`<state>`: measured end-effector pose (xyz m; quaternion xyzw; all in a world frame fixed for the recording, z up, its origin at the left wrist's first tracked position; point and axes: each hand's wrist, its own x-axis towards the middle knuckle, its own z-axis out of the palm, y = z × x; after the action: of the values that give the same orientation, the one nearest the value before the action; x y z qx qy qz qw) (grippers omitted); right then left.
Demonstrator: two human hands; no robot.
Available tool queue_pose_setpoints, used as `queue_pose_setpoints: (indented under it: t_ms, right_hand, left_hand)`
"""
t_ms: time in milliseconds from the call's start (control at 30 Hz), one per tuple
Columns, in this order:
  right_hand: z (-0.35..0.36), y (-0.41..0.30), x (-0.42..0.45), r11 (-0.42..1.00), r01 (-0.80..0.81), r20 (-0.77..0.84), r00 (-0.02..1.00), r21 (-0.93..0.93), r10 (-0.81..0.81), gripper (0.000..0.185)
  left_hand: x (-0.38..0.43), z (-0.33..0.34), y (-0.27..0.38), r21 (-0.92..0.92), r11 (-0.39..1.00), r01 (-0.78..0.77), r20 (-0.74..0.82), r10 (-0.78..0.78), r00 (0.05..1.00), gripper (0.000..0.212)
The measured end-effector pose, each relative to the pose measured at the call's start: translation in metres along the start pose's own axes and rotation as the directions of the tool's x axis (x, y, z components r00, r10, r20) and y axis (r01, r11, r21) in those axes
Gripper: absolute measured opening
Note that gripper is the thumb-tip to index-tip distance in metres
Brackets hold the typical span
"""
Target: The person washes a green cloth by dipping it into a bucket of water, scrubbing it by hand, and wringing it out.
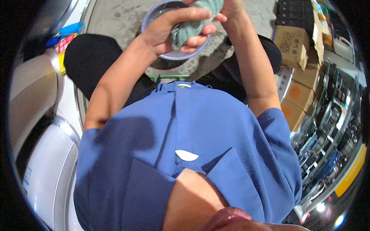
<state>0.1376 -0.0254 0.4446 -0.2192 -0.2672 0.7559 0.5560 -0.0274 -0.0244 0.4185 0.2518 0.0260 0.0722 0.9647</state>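
Observation:
A bunched green cloth [188, 34] is gripped between both hands above a round basin [173, 56] with a pale blue-purple rim. My left hand [162, 31] wraps around the cloth's lower end, thumb along its top and fingers curled beneath. At the upper edge of the view, my right hand [231, 10] holds the cloth's other end, partly cut off by the frame. The skin looks wet. Water shows inside the basin, though hands and cloth cover much of it.
The concrete floor [115, 17] has damp spots around the basin. Stacked cardboard boxes [297, 86] stand on the right beside shelving [326, 130] full of packaged goods. White rounded appliances [52, 173] line the left, near a blue plastic bag [70, 29]. A green bar [170, 77] shows between my knees.

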Motion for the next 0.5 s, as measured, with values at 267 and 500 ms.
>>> queue_pose_setpoints:
  t_ms: [267,500]
  right_hand:
    - [0.04,0.007,-0.02,0.686,-0.115,-0.045,0.992,-0.718,0.119,0.015]
    - [0.012,0.041,-0.013,0.099,0.08,0.057,0.975,-0.992,-0.214,0.02]
  left_hand:
    - [-0.009,0.0,-0.022,0.54,0.827,0.158,-0.378,0.071,0.923,0.022]
    - [0.018,-0.058,-0.042,0.968,0.152,0.197,-0.244,0.411,0.878,0.025]
